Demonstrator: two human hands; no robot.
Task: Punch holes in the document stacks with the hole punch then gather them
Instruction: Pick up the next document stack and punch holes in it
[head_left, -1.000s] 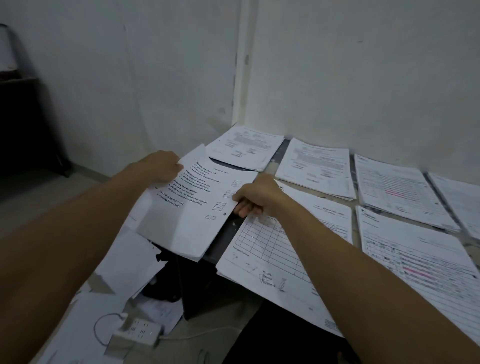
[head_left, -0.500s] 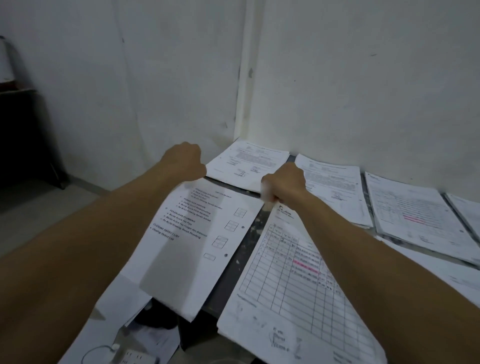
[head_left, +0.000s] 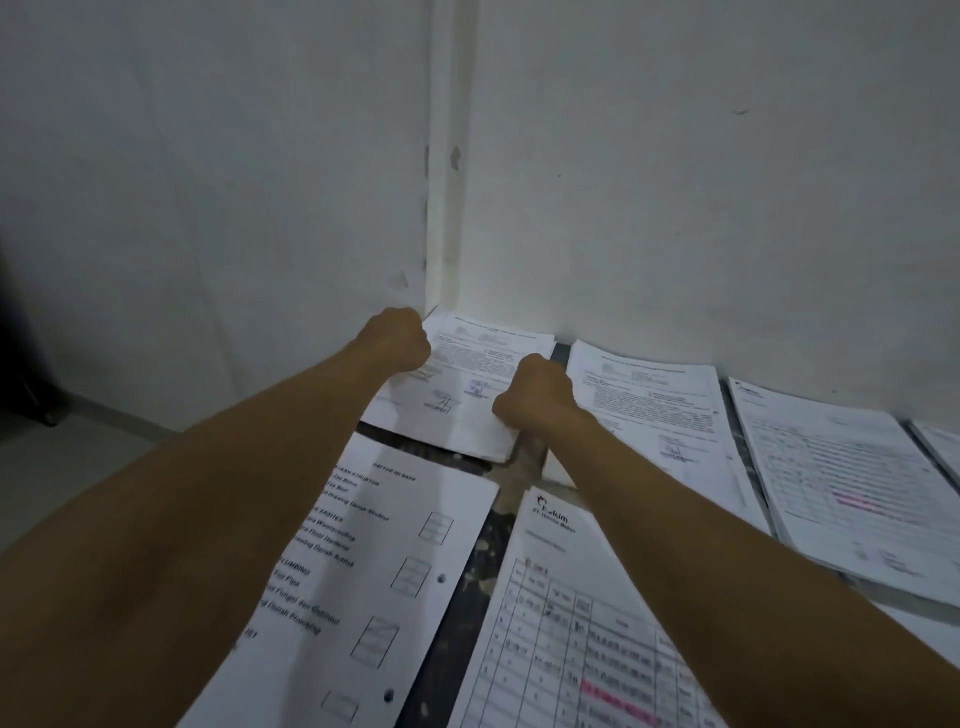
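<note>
A: Where's the stack being handled?
B: The corner stack (head_left: 470, 387) lies far back by the wall corner: white printed pages, signatures low down.
A: And the hands?
B: The left hand (head_left: 397, 338) grips its left edge, the right hand (head_left: 535, 397) its right edge, fingers curled.

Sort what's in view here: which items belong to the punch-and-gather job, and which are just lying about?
Job items:
- corner stack, gripped at its sides by the left hand and right hand
- checklist sheet, already punched
- table-form stack
- other stacks along the wall

Lying about:
- nothing plainly visible; the hole punch is not in view
</note>
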